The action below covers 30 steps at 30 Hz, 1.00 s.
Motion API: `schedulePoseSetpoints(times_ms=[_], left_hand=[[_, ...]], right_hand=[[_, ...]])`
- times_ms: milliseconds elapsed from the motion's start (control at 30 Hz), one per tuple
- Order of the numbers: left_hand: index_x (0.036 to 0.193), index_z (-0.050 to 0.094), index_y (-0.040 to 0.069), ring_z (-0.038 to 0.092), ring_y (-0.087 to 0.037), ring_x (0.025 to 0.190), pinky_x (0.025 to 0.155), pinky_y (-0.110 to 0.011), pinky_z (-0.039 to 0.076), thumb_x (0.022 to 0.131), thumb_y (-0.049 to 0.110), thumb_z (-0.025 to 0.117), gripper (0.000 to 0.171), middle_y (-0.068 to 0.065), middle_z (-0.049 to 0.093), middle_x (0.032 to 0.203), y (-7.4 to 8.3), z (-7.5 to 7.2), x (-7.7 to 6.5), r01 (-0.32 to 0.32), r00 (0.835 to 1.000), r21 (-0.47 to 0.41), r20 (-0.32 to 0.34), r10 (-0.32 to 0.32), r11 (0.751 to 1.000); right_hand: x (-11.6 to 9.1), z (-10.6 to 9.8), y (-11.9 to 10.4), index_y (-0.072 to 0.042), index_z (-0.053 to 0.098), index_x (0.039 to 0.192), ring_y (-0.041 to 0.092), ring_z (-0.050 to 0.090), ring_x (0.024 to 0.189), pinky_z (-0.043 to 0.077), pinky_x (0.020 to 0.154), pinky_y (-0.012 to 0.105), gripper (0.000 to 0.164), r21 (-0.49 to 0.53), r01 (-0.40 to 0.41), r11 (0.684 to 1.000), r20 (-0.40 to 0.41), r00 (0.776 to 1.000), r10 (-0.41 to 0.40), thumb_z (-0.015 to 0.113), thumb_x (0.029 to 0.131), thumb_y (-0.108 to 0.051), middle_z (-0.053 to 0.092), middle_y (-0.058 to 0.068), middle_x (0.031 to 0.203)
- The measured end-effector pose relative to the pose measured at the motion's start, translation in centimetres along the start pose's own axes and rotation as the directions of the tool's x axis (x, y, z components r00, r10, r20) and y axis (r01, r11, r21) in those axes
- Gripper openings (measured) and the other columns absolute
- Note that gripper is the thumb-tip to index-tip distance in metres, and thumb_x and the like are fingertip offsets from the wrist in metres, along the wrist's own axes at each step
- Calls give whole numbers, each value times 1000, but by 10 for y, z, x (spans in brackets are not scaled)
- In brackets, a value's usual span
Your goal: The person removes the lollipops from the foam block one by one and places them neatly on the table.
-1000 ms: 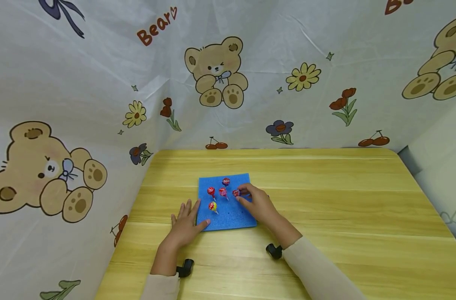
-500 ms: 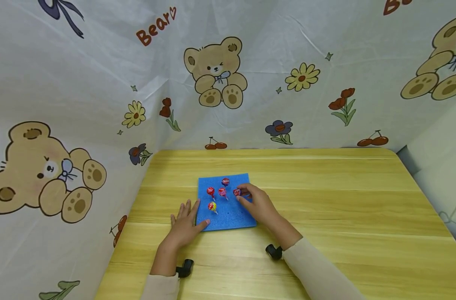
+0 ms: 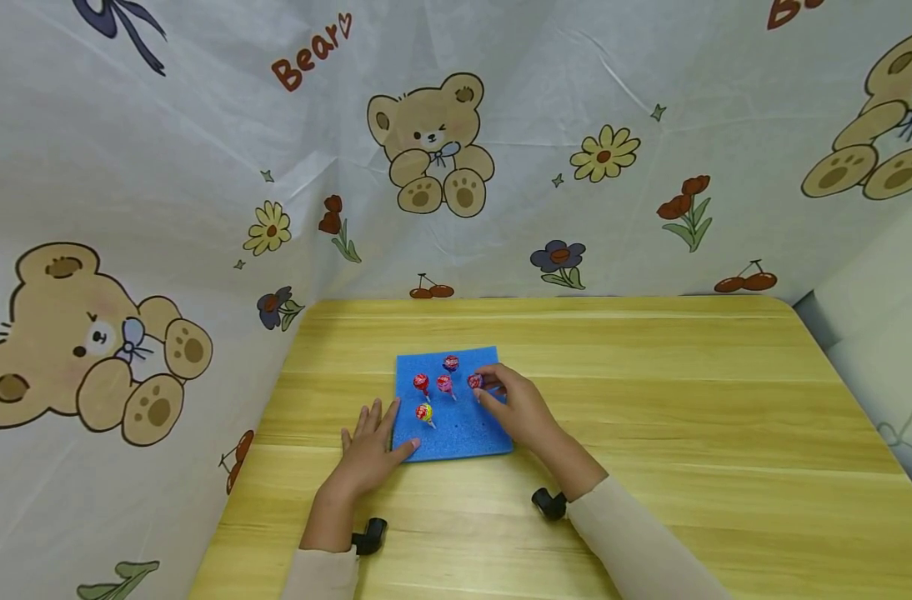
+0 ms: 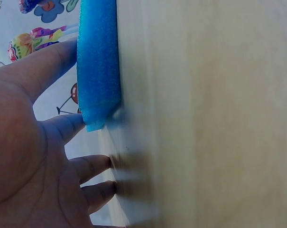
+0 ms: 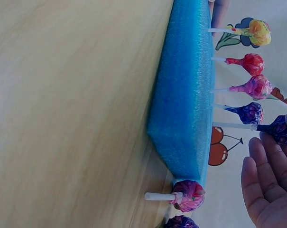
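Observation:
My right hand pinches a dark purple lollipop by its wrapped head. Its white stick points down to the top of a blue foam block; whether the tip is in the foam I cannot tell. More lollipops stand upright in the foam: a yellow one, a red one, a pink one and another purple one. My left hand rests at the block's left front corner, fingers spread. Its thumb lies on the top edge, and the index finger touches the side.
Beside the block's right end, in the right wrist view, lie a pink-red lollipop and a dark purple one; my right hand hides them from the head view. The wooden table meets a bear-print cloth at the back.
My right hand has shifted very slightly away from me and to the right with the purple lollipop. The left hand and the foam block stay in place.

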<state>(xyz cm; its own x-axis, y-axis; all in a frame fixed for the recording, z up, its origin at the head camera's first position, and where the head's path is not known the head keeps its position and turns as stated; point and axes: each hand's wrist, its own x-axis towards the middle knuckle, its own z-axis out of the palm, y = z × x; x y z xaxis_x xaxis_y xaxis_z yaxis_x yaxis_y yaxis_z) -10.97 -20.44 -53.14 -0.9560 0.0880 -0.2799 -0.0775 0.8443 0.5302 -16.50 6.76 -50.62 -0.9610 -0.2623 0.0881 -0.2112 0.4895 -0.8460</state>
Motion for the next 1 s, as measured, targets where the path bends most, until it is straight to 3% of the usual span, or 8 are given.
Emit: schedulePoseSetpoints(times_ms=[1000], left_hand=[[164, 19, 24, -3, -43, 158, 115, -78, -6, 97, 55, 60, 85, -18, 8, 171, -1, 1, 1, 3, 1000, 2, 2, -3, 1000]], right_hand=[[-10, -17, 3, -12, 65, 126, 19, 66, 103, 58, 89, 36, 30, 55, -34, 998, -67, 997, 37, 69, 98, -21, 71, 4, 112]])
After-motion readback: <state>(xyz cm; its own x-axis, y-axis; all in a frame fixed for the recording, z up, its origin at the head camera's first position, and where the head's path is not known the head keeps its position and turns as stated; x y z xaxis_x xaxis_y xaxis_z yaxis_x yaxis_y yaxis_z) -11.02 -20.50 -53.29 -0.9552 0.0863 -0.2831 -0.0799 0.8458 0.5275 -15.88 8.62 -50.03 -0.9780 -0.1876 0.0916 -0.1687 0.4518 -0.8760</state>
